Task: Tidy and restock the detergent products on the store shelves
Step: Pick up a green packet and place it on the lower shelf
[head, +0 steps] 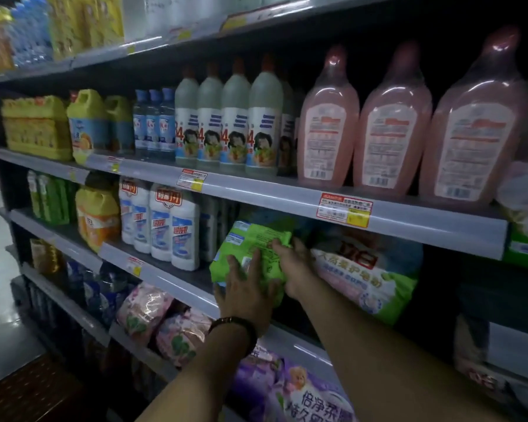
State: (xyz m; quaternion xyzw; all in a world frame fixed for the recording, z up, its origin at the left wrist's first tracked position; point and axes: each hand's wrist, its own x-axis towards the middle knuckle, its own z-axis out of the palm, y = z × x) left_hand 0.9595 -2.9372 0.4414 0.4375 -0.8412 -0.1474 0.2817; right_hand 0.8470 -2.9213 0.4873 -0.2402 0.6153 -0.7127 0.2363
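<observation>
A green detergent bag [250, 239] stands on the third shelf [177, 278], between white bottles [171, 229] and a larger green-and-pink detergent bag [369, 275]. My left hand [244, 293], with a dark bracelet at the wrist, lies against the bag's front lower part with spread fingers. My right hand [293, 266] grips the bag's right edge, thumb on the front and fingers behind it. The bag leans slightly to the left.
Above, three pink bottles [390, 123] and a row of white bottles with red caps [226, 117] stand on the second shelf. Pink bags [162, 321] and a purple bag [290, 388] lie on the lower shelf. Price tags line the shelf rails.
</observation>
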